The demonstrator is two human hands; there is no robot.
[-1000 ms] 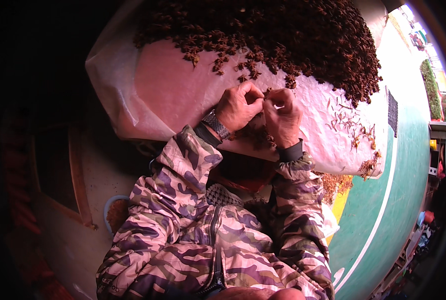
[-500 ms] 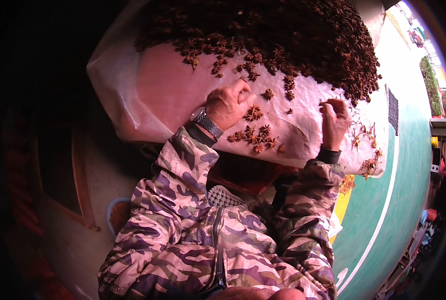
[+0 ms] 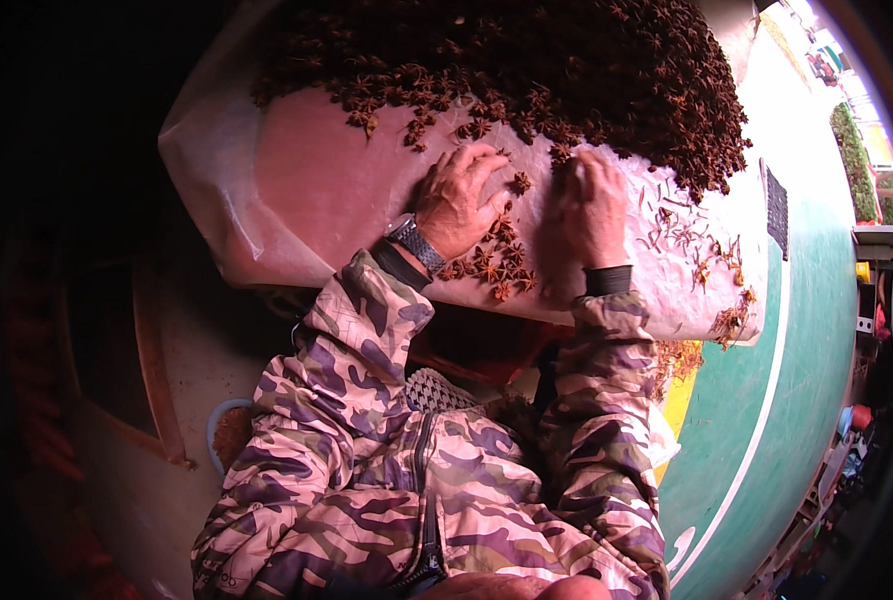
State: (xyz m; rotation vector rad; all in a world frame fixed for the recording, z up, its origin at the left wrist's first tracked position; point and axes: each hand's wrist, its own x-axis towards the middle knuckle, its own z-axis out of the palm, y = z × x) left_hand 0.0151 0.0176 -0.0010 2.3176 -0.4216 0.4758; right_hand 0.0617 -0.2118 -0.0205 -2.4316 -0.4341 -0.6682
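- Lying loosely open, thumb apart: left hand [image 3: 457,203], beside star anise [image 3: 487,270].
- Right hand [image 3: 599,212]: fingers curled; cannot tell whether grasping.
- Star anise: points radiating; long axis indistinct.

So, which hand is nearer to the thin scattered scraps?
Right. The right hand is just left of the thin scraps; the left hand is farther left, beside star anise.

The left forearm [image 3: 342,350] slants up and inward from a bent elbow, while the right forearm [image 3: 612,355] reaches almost straight forward. The left hand [image 3: 457,203] is back up, its fingers loosely bent and its thumb apart from them. The right hand [image 3: 599,212], beside it with a gap between, has curled fingers whose tips are hard to make out.
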